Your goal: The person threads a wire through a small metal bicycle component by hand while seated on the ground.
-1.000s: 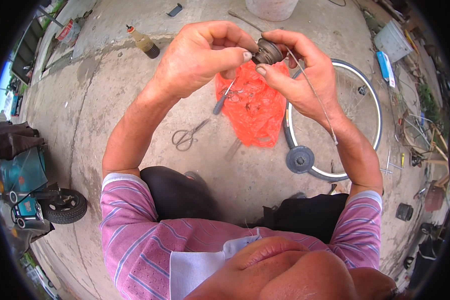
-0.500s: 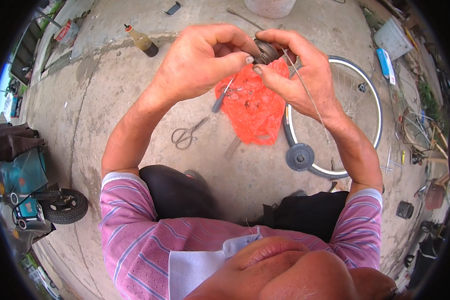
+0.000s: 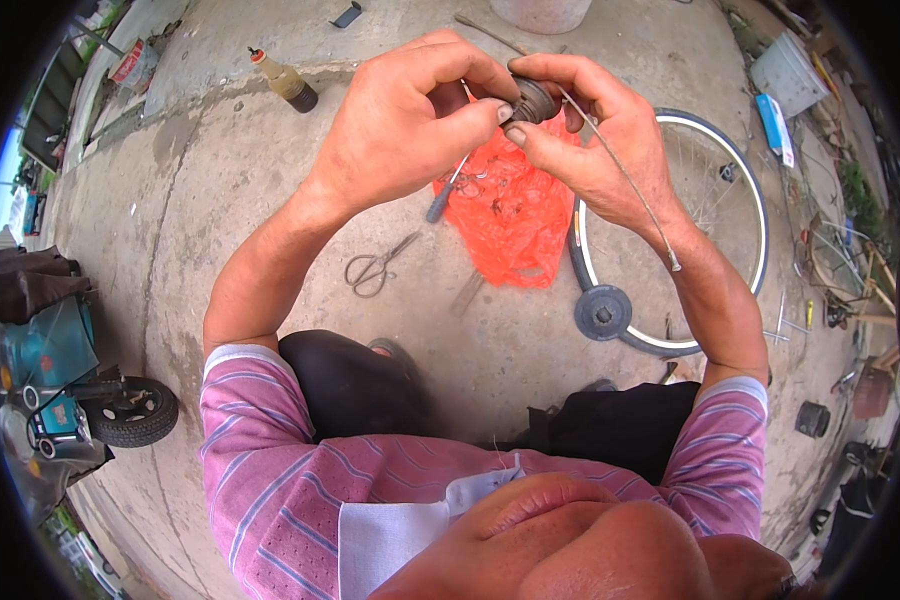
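I hold a dark, ringed round metal part [image 3: 533, 99] up at the top centre, gripped between the fingertips of my left hand [image 3: 420, 125] and my right hand [image 3: 605, 150]. A long thin wire or rod [image 3: 625, 180] lies across the back of my right hand, its upper end among the fingers. Below my hands, a red plastic bag [image 3: 507, 225] is spread on the concrete with small pieces on it. A screwdriver [image 3: 437, 204] rests at its left edge, and black-handled scissors [image 3: 370, 270] lie further left on the ground.
A bicycle wheel [image 3: 760, 220] lies at right with a dark disc [image 3: 602, 312] on its rim. A bottle of dark liquid [image 3: 292, 85] stands upper left, a bucket [image 3: 543, 10] at top. A blue box [image 3: 775, 130] and scrap lie right; a teal vehicle [image 3: 55, 350] stands left.
Both hands still grip the metal part. My left fingers have risen slightly and shifted round it, and the hanging wire beside my right hand has swung a little.
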Motion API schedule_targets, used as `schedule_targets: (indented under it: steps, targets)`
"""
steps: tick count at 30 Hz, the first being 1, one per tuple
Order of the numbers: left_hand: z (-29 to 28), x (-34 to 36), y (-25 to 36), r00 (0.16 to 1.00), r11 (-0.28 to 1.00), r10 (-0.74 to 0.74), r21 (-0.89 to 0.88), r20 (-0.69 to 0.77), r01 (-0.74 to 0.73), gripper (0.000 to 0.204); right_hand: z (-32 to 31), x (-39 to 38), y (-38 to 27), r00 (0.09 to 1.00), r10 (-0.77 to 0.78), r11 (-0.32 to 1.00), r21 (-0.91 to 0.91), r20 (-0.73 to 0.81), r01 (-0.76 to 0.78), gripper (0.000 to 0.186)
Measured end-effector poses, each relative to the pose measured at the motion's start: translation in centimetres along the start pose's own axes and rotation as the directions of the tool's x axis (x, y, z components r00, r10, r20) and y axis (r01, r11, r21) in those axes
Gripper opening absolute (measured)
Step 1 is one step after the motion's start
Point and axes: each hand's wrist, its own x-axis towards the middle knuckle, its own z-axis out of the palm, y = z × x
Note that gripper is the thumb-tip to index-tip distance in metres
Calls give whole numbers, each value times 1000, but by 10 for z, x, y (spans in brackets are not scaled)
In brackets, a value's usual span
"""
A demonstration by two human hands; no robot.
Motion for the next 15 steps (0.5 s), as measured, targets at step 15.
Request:
schedule_targets:
  steps: [15]
  targets:
    - [8,-2,-4,986,981,-166,-110,-23,163,14,3,0,6,997,-65,997,-45,-36,63,46]
